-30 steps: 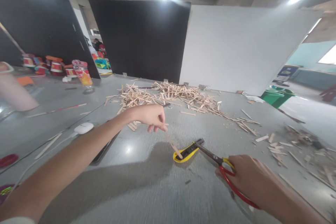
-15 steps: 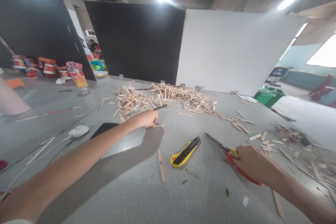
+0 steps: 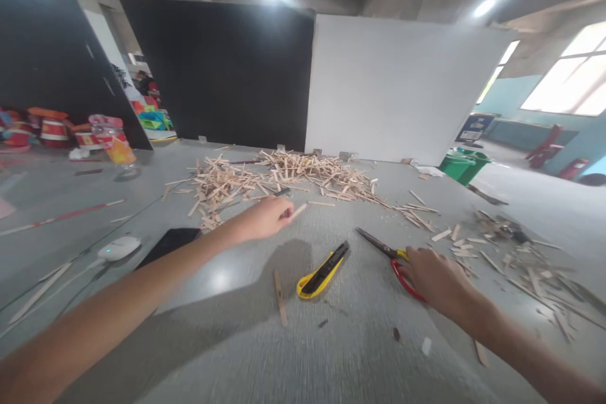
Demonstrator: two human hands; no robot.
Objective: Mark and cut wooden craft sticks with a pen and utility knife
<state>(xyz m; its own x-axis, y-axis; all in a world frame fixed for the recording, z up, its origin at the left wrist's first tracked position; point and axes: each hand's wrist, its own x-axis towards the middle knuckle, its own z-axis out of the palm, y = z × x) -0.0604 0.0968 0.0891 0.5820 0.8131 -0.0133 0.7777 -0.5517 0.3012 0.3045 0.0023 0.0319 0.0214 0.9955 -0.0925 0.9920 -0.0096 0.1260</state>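
Pinched in my left hand is a short wooden stick, raised a little off the table just in front of a heap of wooden sticks. My right hand is closed round the handles of a pair of scissors with red and yellow grips; the blades point to the far left and look closed. Between my hands a yellow and black utility knife lies on the grey table. A single wooden stick rests to the left of the knife.
Cut stick pieces are strewn along the right side. A black phone and a white device with a cable lie on the left. Behind stand a plastic bottle, black and white panels and a green bin.
My left hand has lifted the short stick off the table. My right hand and the scissors have shifted slightly to the left in the view, which has itself turned to the right.
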